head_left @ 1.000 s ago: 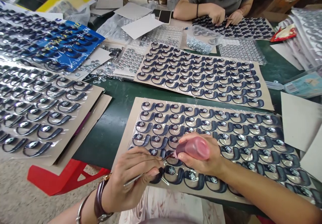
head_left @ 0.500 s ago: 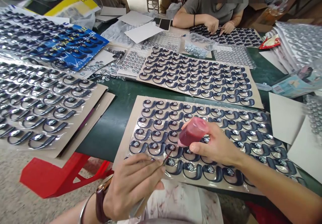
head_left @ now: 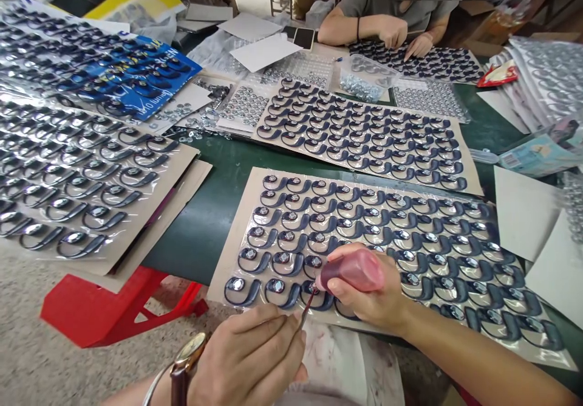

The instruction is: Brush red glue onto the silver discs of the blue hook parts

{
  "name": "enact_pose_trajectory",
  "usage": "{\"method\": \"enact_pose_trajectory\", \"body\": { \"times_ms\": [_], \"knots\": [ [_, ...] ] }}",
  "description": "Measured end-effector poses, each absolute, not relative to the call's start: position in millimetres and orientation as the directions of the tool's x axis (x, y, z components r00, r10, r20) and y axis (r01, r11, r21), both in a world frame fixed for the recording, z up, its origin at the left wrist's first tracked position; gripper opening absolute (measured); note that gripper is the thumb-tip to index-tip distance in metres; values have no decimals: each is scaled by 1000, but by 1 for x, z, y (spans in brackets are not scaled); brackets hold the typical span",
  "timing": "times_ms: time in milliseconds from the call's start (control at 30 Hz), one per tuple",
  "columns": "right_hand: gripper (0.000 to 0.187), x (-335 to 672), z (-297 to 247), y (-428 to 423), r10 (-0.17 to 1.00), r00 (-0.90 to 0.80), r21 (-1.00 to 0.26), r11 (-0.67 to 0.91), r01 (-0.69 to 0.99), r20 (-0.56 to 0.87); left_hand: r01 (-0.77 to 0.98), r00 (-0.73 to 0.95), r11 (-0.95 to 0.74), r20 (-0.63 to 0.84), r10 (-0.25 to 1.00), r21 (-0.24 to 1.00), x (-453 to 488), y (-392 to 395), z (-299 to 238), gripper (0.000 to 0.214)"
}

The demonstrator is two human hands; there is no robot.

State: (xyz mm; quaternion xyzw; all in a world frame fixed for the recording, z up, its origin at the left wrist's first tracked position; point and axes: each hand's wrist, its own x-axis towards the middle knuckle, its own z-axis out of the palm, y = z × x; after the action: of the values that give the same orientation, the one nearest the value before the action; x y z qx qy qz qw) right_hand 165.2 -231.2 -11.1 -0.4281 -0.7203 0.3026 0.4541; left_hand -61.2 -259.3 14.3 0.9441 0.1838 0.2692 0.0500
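My left hand, at the bottom centre, has its fingers closed round a thin pointed tool with a dark, reddish tip. That tip meets a dark curved piece with a shiny round stone in the front row of the near sheet. In my right hand is a small soft bottle of red liquid, tilted on its side. Its narrow end points left, close to the tool's tip; whether it touches the piece I cannot tell. Rows of similar pieces lie under clear film on the brown card.
A second filled sheet lies behind, and stacked sheets stand at the left. Loose stones and a clear tray are farther back. Across the green table, a co-worker's hands work over another sheet. White cards are at right.
Both hands have shifted towards the front row of the sheet, and the tool's tip is on a piece there. The bottle is tipped further onto its side. The co-worker's hands moved slightly.
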Motion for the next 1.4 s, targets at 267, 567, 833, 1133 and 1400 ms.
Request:
{"method": "enact_pose_trajectory", "body": {
  "times_ms": [267, 567, 833, 1133, 1400],
  "knots": [
    [18, 164, -11, -232, 844, -227, -753, 536, 382, 485, 329, 794, -922, 469, 388, 206, -61, -260, 15, 20],
    [14, 164, -12, -231, 869, -189, -768, 492, 410, 457, 301, 796, -923, 469, 383, 241, -63, -261, 13, 18],
    [13, 163, -12, -231, 867, -164, -773, 494, 398, 470, 315, 783, -917, 479, 397, 245, -61, -261, 14, 18],
    [11, 166, -9, -231, 899, -169, -796, 436, 420, 404, 303, 789, -916, 470, 396, 264, -59, -256, 22, 20],
    [7, 167, -9, -232, 885, -151, -788, 462, 407, 441, 305, 797, -910, 448, 405, 280, -62, -261, 16, 19]
  ]
}}
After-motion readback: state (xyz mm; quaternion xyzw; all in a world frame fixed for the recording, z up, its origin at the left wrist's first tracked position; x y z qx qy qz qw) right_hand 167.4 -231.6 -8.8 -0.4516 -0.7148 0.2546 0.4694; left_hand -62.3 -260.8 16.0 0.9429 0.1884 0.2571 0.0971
